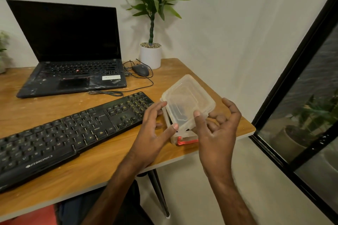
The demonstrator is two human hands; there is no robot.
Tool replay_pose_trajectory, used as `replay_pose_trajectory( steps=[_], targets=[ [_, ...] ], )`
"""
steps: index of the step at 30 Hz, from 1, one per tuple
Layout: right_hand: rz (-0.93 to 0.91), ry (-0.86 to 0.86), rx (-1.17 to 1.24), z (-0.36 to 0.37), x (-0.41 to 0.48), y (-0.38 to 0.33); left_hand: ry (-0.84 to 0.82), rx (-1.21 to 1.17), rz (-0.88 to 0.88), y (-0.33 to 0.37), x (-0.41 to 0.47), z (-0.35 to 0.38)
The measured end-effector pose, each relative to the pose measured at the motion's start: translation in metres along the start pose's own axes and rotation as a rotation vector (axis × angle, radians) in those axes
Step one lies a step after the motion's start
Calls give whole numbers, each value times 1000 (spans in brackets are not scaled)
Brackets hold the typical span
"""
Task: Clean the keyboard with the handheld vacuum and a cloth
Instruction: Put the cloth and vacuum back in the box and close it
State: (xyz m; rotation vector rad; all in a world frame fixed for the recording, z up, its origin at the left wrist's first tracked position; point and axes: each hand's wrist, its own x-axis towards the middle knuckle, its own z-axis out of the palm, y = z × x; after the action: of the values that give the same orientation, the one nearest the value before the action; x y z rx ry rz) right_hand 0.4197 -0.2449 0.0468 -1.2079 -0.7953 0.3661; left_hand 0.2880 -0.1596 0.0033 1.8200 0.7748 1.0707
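- A small green plant (2,45) shows at the left edge, partly cut off.
- The wooden bench (91,168) carries everything else.
- An open black laptop (73,51), its screen dark, sits at 12 o'clock from the keyboard's middle.
- The black Zebronics keyboard (73,129) lies flat on the bench. It is set at an angle, with its number pad pointing to 2 o'clock and its left end running out of view.
- A bundled cable (109,93) lies between the laptop and the keyboard.
- A dark wired mouse (140,70) sits at 3 o'clock from the laptop.
- A potted plant (150,55) in a white pot stands just beside the mouse at 1 o'clock, against the wall.
- The left hand (151,133) holds the left edge of a translucent lid (186,100) between thumb and fingertips, just beside the number pad.
- A translucent plastic box (182,136) with a red latch (186,141) rests near the bench's right corner. The lid is tilted above it.
- The right hand (217,133) pinches the lid's near edge at 5 o'clock, thumb on top and fingers curled below.
- A black-framed window (292,82) fills the far right.
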Motion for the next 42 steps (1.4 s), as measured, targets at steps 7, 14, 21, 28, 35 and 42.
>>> replay_pose_trajectory(
  steps=[7,14,21,28,35,42],
  targets=[
    [-3,-104,-368,-22,5,5,-39,57,-32,3,1,2],
    [-133,-127,-963,-32,18,7,-22,52,-38,3,-1,1],
    [-26,-426,-752,-24,28,16,-6,38,-39,2,-2,2],
    [-88,-508,-811,-26,18,20,39,-83,-35,-1,-2,1],
    [-180,-504,-790,-39,10,34,52,39,31,1,-6,-2],
    [-352,-447,-819,-40,8,49,78,76,4,6,-10,-4]
  ],
)
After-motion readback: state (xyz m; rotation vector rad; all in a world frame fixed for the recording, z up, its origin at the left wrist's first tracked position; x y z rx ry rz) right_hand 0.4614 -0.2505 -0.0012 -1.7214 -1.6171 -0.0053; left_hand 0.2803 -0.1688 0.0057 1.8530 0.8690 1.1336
